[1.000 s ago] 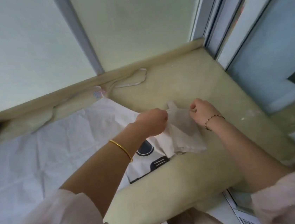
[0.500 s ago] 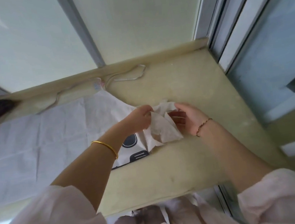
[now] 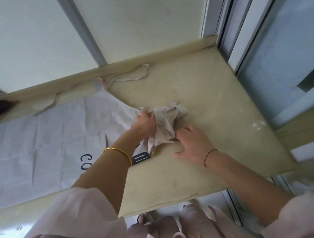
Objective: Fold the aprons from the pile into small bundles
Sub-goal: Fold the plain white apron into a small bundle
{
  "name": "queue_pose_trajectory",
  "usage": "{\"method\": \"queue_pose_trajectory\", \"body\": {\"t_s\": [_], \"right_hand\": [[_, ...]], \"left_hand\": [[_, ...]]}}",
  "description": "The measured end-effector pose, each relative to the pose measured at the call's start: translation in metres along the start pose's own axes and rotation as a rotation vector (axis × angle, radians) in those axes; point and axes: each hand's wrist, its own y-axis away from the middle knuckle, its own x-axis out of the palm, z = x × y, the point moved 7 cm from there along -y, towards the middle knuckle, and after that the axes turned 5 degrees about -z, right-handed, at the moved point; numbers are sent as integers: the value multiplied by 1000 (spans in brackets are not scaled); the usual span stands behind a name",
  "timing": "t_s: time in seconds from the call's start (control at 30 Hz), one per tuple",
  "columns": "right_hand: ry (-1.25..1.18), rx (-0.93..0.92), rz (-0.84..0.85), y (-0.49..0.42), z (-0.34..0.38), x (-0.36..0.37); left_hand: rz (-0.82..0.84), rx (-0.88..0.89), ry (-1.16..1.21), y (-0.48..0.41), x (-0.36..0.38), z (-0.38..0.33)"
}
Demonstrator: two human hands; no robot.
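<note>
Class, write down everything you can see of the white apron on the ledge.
The apron is thin, creased white cloth with dark printed letters and shapes, lying mostly flat on the beige ledge. Its right end is bunched into a crumpled wad, which the left hand grips; the right hand lies open against the wad's near side. A thin strap trails loose along the ledge's back edge.

Apron (image 3: 43,143) lies on tabletop (image 3: 218,96), to our left; bunch (image 3: 164,125) centre, between our left hand (image 3: 145,121) and right hand (image 3: 191,144); strap (image 3: 139,75) behind.
</note>
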Motion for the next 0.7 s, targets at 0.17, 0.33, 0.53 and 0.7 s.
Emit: {"method": "queue_pose_trajectory", "body": {"t_s": [0.17,0.33,0.53,0.7], "right_hand": [[181,162,99,-6,-14,-24],[66,592,-178,-16,-76,-103],[-173,271,-688,-43,-55,-173],[-201,482,-676,-26,-79,-141]], "left_hand": [[24,16,-119,-1,6,-5],[65,63,-255,-1,15,-9],[76,100,-454,3,21,-22],[-15,236,-527,0,16,-34]]}}
